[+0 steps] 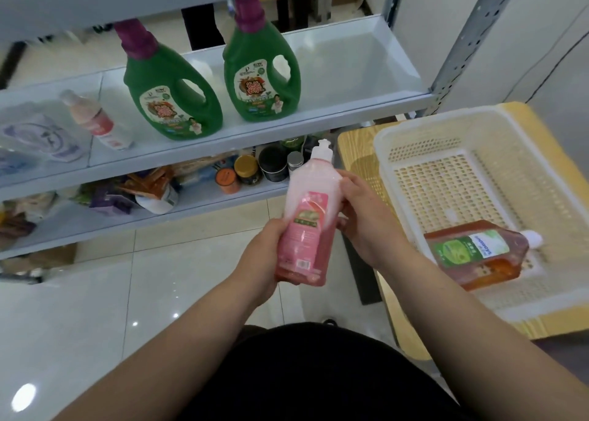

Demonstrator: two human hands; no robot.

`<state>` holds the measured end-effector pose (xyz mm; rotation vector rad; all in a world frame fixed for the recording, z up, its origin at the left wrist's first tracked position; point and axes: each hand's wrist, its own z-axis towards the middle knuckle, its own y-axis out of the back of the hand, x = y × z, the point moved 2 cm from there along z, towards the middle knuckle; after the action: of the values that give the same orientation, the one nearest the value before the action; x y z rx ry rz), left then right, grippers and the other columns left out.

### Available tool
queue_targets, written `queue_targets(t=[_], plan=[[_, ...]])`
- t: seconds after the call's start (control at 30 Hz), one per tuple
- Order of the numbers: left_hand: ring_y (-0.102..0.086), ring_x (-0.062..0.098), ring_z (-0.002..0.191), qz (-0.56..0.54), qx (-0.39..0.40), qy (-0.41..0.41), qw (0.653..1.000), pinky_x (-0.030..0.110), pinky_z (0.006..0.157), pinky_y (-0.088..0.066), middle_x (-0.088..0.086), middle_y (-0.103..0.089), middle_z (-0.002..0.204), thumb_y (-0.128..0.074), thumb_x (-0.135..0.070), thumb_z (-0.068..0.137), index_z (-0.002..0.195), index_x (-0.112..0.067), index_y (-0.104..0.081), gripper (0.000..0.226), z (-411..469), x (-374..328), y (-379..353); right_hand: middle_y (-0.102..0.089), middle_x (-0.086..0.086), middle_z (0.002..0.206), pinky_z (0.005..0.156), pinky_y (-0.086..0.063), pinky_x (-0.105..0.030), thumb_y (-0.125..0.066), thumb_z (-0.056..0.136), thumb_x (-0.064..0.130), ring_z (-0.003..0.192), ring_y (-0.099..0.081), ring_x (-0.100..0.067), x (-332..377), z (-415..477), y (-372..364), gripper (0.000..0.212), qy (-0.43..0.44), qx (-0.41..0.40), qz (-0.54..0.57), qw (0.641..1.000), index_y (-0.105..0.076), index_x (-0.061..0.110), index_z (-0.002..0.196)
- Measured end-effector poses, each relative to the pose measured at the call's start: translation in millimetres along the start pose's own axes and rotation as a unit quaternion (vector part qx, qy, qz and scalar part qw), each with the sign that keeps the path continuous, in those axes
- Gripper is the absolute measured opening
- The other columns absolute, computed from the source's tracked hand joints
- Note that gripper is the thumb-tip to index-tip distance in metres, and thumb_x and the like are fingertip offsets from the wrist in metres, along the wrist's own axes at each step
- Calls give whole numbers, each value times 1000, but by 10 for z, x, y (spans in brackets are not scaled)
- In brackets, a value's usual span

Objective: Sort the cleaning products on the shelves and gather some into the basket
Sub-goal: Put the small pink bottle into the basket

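left hand [269, 255] grasping pink bottle [307, 216] low, right hand [366, 216] grasping its side; orange bottle [478, 255] in basket [414, 127].

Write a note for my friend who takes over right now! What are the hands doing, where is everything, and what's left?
Left hand: grips the lower part of the pink bottle.
Right hand: holds its upper side.
Basket, to the right: one orange bottle lies in it.
Middle shelf: left green jug and right green jug stand upright; a small bottle stands further left.
Done: one bottle in the basket.
Left: put the pink bottle down, probably in the basket, then sort the rest.
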<state>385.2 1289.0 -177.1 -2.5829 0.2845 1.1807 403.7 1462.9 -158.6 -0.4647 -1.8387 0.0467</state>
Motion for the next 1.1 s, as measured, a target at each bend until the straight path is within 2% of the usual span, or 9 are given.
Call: queue_targets(t=[0.13,0.23,0.4,0.5,0.57,0.7,0.83,0.93,1.1], plan=[[-64,28,56,-106,126,123,979,22,42,-41,13,-64,74,-46,-48,86,101,-6,-70,51,-65,-36,-13,-68,-12,107,82,-48,-46,-44,106,29,98,-60,-31,-40,77,-163,36,-38,55,55,996,-58,8,131],[-63,27,60,-110,196,152,963,19,41,-39,12,-63,75,-45,-52,89,93,-11,-75,51,-84,-66,147,-70,-13,107,70,-49,-41,-57,97,41,94,-63,-39,-84,121,-331,39,-39,71,56,995,-58,17,128],[-71,43,108,-52,170,173,969,44,69,-63,22,-71,122,-39,-83,85,121,-12,-73,86,-14,-139,682,-75,0,109,70,-61,-29,-86,68,53,91,-78,-22,-118,225,-619,63,-1,16,-75,997,-55,36,120],[-73,34,108,46,150,74,985,51,90,-61,13,-74,120,-84,-70,60,130,-18,-60,91,21,-300,985,-68,0,117,66,-61,-24,-89,61,56,88,-76,-11,-93,262,-919,66,24,7,-153,988,-50,49,113],[-75,14,96,210,76,-30,974,40,87,-62,-1,-76,111,-94,-51,59,121,-32,-60,73,70,-445,1173,-65,8,115,69,-58,-17,-86,57,61,91,-70,-2,-109,277,-1116,64,50,18,-255,966,-45,62,106],[-58,-1,80,421,-54,-167,890,16,63,-39,-24,-62,90,-89,-44,63,102,-48,-50,55,127,-662,1577,-61,7,101,72,-41,-5,-62,74,69,93,-56,4,-35,319,-1585,28,124,21,-386,914,-56,50,94],[-54,9,86,512,-58,-240,823,20,62,-37,-17,-57,100,-82,-50,70,111,-43,-50,52,175,-712,1964,-58,4,77,63,-46,-29,-42,90,71,73,-55,-8,158,403,-1939,49,180,-12,-575,798,-57,24,87],[-56,12,86,535,-55,-270,798,30,65,-44,-14,-59,102,-79,-52,71,121,-38,-56,57,211,-803,2186,-59,-1,71,56,-44,-32,-47,97,59,67,-59,-23,233,415,-2183,45,182,-23,-654,734,-57,16,89],[-51,8,79,518,-9,-304,800,29,66,-45,-19,-56,90,-81,-51,64,113,-39,-60,54,185,-885,2480,-58,-4,68,59,-47,-39,-51,97,51,64,-56,-26,264,346,-2511,41,205,8,-680,704,-54,11,87]])
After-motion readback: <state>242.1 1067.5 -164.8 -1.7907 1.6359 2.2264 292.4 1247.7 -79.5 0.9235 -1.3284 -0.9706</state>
